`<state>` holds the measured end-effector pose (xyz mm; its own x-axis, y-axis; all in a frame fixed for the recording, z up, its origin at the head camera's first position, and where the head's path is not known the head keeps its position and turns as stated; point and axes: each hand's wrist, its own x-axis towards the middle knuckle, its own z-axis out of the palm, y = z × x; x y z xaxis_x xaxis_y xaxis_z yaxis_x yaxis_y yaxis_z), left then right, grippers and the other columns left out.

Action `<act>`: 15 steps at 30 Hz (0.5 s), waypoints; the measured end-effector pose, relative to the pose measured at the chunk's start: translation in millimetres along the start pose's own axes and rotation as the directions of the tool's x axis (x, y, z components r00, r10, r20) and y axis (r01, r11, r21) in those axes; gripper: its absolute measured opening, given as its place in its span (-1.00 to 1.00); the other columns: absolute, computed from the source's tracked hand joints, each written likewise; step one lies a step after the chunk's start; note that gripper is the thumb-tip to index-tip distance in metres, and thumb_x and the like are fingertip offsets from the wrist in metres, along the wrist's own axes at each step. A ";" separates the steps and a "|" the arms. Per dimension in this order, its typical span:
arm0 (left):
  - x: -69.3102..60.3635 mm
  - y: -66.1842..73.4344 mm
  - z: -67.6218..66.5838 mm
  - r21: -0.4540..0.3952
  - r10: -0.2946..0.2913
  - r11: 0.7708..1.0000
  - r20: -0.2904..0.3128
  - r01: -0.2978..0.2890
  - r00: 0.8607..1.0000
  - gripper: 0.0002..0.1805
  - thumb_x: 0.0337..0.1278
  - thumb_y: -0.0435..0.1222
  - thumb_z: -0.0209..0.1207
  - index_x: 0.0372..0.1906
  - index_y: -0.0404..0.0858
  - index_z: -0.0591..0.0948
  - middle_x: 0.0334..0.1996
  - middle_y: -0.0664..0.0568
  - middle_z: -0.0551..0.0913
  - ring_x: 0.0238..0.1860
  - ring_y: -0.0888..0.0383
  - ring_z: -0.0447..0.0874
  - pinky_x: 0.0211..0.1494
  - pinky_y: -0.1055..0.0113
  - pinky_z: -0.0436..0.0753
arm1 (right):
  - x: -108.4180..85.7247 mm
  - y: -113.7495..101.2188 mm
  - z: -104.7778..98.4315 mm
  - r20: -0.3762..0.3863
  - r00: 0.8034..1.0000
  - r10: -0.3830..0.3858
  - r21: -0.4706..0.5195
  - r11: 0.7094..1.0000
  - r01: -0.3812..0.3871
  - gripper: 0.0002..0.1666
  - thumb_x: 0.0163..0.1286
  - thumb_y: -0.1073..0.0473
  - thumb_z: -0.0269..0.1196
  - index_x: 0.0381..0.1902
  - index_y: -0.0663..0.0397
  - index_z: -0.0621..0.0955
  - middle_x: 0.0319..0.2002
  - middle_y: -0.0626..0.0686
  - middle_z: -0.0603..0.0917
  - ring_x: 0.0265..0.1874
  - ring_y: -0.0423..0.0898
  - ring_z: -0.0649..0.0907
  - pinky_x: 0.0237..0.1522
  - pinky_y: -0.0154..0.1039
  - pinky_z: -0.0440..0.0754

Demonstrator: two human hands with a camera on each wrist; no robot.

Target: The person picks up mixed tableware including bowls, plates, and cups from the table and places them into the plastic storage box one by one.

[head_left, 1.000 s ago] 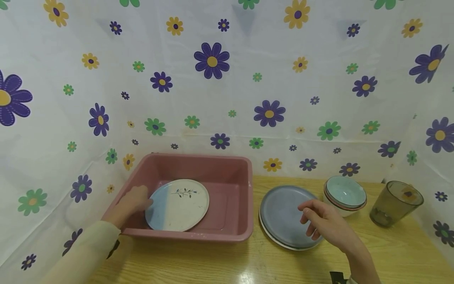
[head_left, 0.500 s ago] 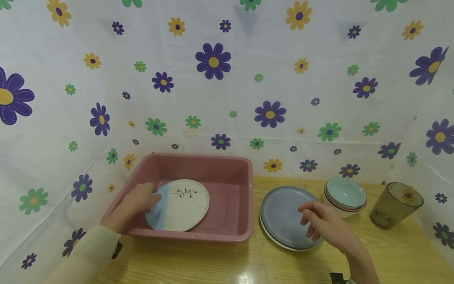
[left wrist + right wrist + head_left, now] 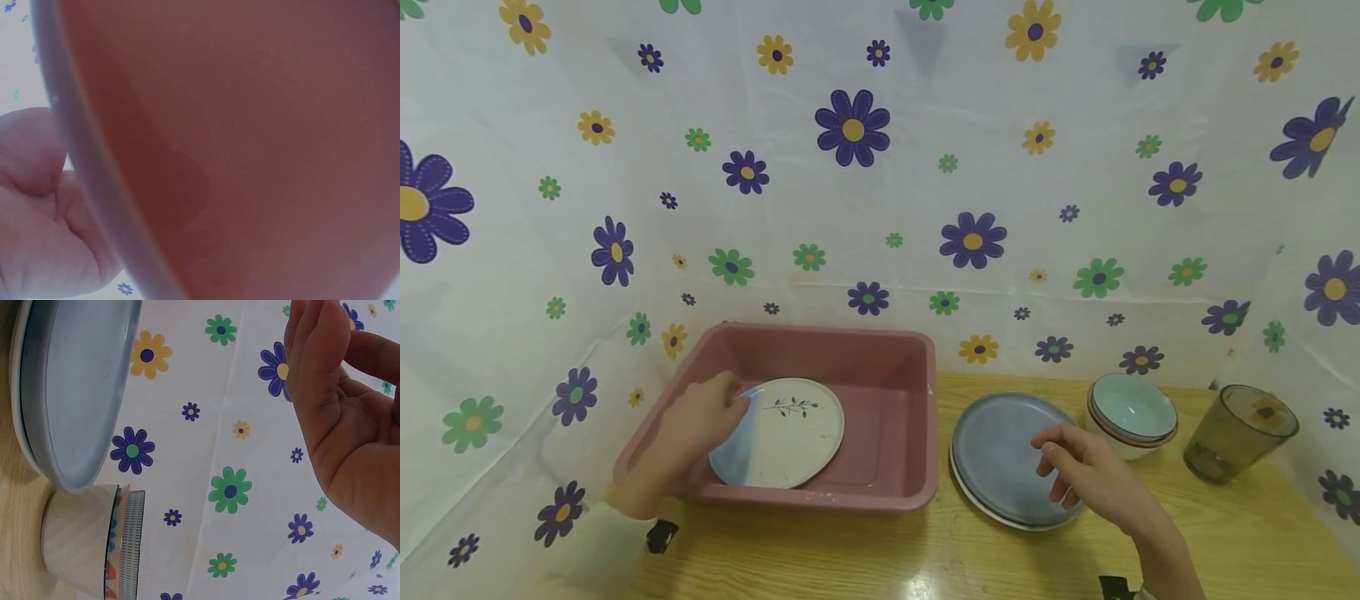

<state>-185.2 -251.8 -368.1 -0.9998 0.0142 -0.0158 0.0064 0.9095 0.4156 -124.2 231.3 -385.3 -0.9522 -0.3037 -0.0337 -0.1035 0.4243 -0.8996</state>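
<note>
My left hand (image 3: 700, 421) hovers over the left side of a pink plastic basin (image 3: 887, 437), at the left edge of a round plate. This plate (image 3: 797, 433) lies flat in the basin, pale blue on its left, cream with a sprig pattern on the rest. In the left wrist view, the basin's rim (image 3: 81, 137) hides part of the hand (image 3: 44, 212). Above the right edge of a stacked blue-grey plate (image 3: 1007, 458), my right hand (image 3: 1093, 479) hangs with loosely bent fingers, holding nothing. A white-edged plate (image 3: 973, 500) sits under the blue-grey one.
Nested bowls (image 3: 1131, 408), the top one pale turquoise inside, stand behind my right hand. Farther right is a tinted glass tumbler (image 3: 1236, 433). Everything rests on a wooden table (image 3: 820, 554), with a flower-printed sheet (image 3: 910, 200) behind and at both sides.
My left hand has moved up and to the right along the basin's left side, over the plate's edge. The plate stays in place, and my right hand keeps its position.
</note>
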 end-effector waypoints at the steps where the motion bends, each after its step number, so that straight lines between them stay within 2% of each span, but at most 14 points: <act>1: -2.3 2.8 0.9 -0.005 0.000 1.000 -0.010 0.000 1.000 -0.57 0.38 -0.20 0.06 0.21 -0.37 0.43 -0.22 -0.18 0.64 -0.34 0.02 0.58 -0.39 0.27 0.59 | 0.2 0.4 0.1 0.000 1.000 0.002 -0.002 1.000 -0.002 -0.62 0.59 0.16 0.03 0.16 0.35 0.49 -0.30 0.13 0.62 -0.54 -0.03 0.64 -0.50 -0.14 0.68; 4: -9.2 11.1 3.8 -0.027 0.010 1.000 -0.041 -0.012 0.999 -0.56 0.40 -0.19 0.03 0.23 -0.37 0.41 -0.12 -0.25 0.67 -0.31 0.00 0.62 -0.33 0.18 0.65 | 0.6 1.0 0.4 0.002 1.000 0.009 -0.006 1.000 -0.009 -0.61 0.58 0.16 0.03 0.16 0.35 0.49 -0.31 0.12 0.62 -0.54 -0.03 0.63 -0.50 -0.14 0.68; 7: -16.9 18.8 7.3 -0.036 0.039 0.998 -0.104 -0.043 0.994 -0.60 0.41 -0.18 0.03 0.20 -0.32 0.45 -0.08 -0.25 0.68 -0.27 -0.01 0.66 -0.26 0.09 0.69 | 0.9 1.1 0.7 0.003 1.000 0.016 -0.010 1.000 -0.016 -0.61 0.58 0.16 0.03 0.16 0.36 0.49 -0.31 0.12 0.62 -0.54 -0.02 0.63 -0.50 -0.14 0.68; 11: -28.1 31.1 14.2 -0.068 0.080 0.993 -0.232 -0.098 0.970 -0.65 0.40 -0.19 0.05 0.15 -0.29 0.50 -0.15 -0.19 0.72 -0.27 -0.02 0.69 -0.33 0.14 0.67 | 1.3 1.2 1.1 -0.006 1.000 0.022 -0.022 1.000 -0.022 -0.62 0.58 0.17 0.03 0.15 0.37 0.49 -0.32 0.12 0.62 -0.54 -0.02 0.64 -0.51 -0.14 0.68; 15: -37.9 44.5 21.8 -0.112 0.104 0.983 -0.321 -0.147 0.941 -0.68 0.40 -0.23 0.06 0.12 -0.29 0.55 -0.20 -0.14 0.74 -0.25 -0.03 0.71 -0.38 0.17 0.64 | 1.9 1.8 1.2 -0.014 0.999 0.034 -0.032 0.999 -0.034 -0.62 0.58 0.17 0.03 0.15 0.38 0.49 -0.33 0.13 0.62 -0.54 -0.02 0.64 -0.51 -0.15 0.68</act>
<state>-146.6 -202.8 -368.9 -0.9471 -0.0248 0.3201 0.1511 0.8453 0.5124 -125.8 230.5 -387.5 -0.9590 -0.2774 -0.0580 -0.0799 0.4611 -0.8837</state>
